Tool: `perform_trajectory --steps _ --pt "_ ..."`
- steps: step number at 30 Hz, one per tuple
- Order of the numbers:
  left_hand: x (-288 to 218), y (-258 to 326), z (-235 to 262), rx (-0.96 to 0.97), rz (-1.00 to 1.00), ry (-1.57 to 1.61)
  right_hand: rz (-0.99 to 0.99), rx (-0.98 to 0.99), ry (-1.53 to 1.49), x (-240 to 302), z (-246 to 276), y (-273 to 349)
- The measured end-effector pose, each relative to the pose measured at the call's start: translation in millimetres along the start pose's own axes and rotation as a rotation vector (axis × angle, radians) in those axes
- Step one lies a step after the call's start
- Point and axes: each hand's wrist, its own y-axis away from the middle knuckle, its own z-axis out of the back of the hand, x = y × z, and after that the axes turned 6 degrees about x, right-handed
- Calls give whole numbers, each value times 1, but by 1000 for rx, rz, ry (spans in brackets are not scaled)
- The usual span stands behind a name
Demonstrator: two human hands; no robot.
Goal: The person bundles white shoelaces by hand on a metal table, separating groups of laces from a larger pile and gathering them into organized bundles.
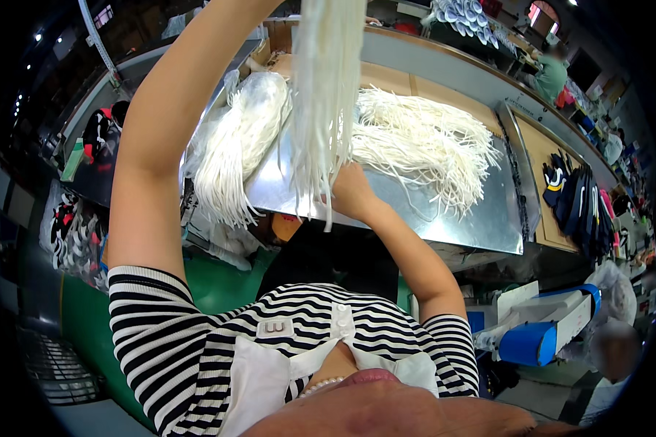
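Observation:
A long bundle of white cords (328,87), thin and lace-like, hangs down in front of me from above the top edge of the picture. My left arm is raised toward the bundle's upper end, but my left hand is outside the picture. Beside the lower ends of the cords is my right hand (353,193), its fingers mostly hidden by the strands. On the metal tabletop (444,226) behind it lies a loose heap of white cords (430,142). To the left, another cord bundle (233,160) lies partly inside a clear plastic bag (266,91).
Raised board edges border the table at the back and right. Dark gloves or similar textile pieces (583,204) hang beyond its right end. A blue and white machine part (536,339) stands at lower right. Another person (552,76) sits at the far right. The floor (87,313) is green.

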Motion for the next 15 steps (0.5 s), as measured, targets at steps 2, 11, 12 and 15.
perform_trajectory --steps 2,11,12,15 --pt "5 7 20 -197 -8 -13 -68 19 16 14 2 21" --pt "20 42 191 -897 -99 -128 -812 488 -1600 139 16 77" --pt "16 46 202 -1007 -137 -145 -818 273 -1794 132 -2 95" --pt "27 67 194 -895 27 -253 -182 -346 -1300 102 22 112"
